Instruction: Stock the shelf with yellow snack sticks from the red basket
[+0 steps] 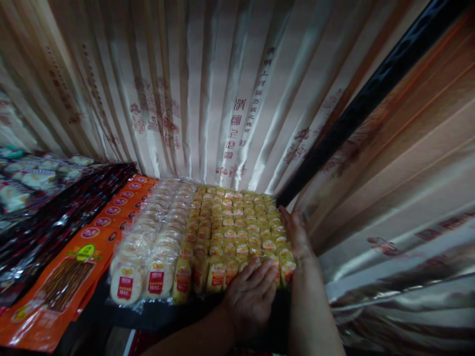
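Rows of small yellow-wrapped snack packs (230,232) stand tightly packed on a dark surface. My left hand (254,291) lies with its fingers stretched out against the front of these packs, toward the right end. Along the right side of the same block rests my right hand (299,237), held flat with its fingers pointing away from me; part of them is hard to make out in the dim light. Left of the yellow packs are two rows of clear-wrapped round white rice crackers (158,269), not touched by either hand.
Orange snack bags (89,242) overlap in a row at the left. Dark shiny packets (63,212) and white packets (33,175) lie beyond them. A pleated printed curtain (208,89) hangs behind, and a dark slanted pole (356,113) stands close to my right hand.
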`<state>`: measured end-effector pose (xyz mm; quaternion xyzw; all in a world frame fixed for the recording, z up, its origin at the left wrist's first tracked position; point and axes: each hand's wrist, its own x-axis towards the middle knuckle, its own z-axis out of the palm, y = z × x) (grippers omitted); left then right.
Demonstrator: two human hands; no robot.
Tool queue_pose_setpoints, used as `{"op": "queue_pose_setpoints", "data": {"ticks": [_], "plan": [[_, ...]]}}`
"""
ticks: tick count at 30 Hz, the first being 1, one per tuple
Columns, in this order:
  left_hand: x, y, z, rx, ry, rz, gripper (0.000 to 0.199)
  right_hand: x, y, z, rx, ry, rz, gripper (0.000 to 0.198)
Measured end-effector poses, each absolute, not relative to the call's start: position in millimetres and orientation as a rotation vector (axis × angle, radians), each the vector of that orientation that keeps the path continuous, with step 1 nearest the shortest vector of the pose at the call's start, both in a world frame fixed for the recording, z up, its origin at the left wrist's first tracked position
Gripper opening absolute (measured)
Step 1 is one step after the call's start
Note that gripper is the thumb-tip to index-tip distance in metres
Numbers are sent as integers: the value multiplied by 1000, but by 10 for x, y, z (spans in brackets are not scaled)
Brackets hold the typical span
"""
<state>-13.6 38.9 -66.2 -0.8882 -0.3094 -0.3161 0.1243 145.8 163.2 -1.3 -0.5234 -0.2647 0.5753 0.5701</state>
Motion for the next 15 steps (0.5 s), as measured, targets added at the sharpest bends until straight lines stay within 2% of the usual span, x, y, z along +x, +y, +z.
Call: {"op": "queue_pose_setpoints", "data": {"ticks": [10,15], "plan": [[-101,411,-671,-2536,-962,-943,33,1425,1696,-43,-1218,-554,1338,54],[-104,405,-660,-2546,-964,-963,33,1443,1677,-35,-1178,-619,1498,47]]}}
